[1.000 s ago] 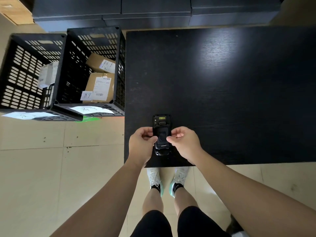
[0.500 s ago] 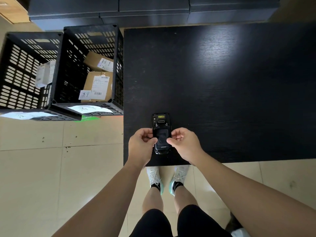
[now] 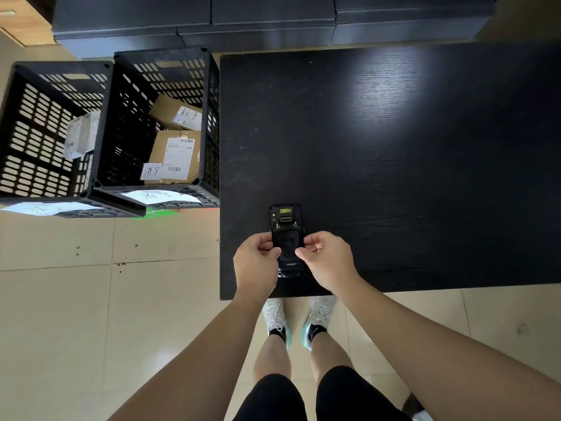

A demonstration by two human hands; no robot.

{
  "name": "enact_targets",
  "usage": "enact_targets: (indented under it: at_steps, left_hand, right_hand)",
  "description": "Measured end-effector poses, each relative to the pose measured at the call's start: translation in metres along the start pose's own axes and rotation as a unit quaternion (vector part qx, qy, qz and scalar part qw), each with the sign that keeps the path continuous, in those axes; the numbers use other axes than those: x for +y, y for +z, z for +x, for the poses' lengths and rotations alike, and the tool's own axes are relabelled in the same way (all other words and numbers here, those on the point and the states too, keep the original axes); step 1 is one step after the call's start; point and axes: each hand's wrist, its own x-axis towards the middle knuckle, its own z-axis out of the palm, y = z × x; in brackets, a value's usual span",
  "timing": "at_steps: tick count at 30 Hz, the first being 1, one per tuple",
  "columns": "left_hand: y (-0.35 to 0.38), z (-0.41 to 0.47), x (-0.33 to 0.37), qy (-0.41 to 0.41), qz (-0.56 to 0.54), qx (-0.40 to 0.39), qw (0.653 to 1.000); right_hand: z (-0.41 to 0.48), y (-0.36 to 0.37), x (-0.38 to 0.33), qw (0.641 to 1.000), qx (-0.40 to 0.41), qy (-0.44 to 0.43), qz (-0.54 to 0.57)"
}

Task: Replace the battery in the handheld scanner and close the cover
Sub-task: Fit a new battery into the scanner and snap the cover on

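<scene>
A black handheld scanner [image 3: 286, 220] lies back side up on the black table [image 3: 409, 165], near its front left corner. A small yellow label and a scan window show at its far end. My left hand [image 3: 256, 262] grips the scanner's left edge with thumb and fingers. From the other side, my right hand [image 3: 327, 259] pinches its right edge. Both thumbs press on the black back cover [image 3: 289, 249], which has a strap and a white logo. No loose battery is in view.
Two black slatted crates [image 3: 106, 126] stand on the tiled floor left of the table; the nearer one holds cardboard parcels [image 3: 176, 153]. Paper labels hang on the crates' front rims. Dark cabinets [image 3: 243, 22] run along the far side. My feet are under the table's front edge.
The scanner and both hands stay in nearly the same place. My thumbs have shifted slightly on the back cover, and the camera has tilted a little.
</scene>
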Motion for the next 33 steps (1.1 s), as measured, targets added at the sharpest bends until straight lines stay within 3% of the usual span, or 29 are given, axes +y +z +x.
enact_targets:
  at_steps: [13, 20, 33]
  left_hand:
    - [0.007, 0.001, -0.001, 0.013, 0.091, 0.012, 0.996]
    - [0.005, 0.014, 0.014, -0.01, 0.038, 0.065, 0.997]
    - [0.008, 0.035, 0.015, -0.064, -0.013, 0.018, 0.998]
  right_hand:
    - [-0.003, 0.006, -0.004, 0.999, 0.035, 0.028, -0.003]
    - [0.011, 0.001, -0.016, 0.996, 0.056, 0.068, 0.016]
    - [0.026, 0.002, -0.019, 0.996, 0.044, 0.077, 0.009]
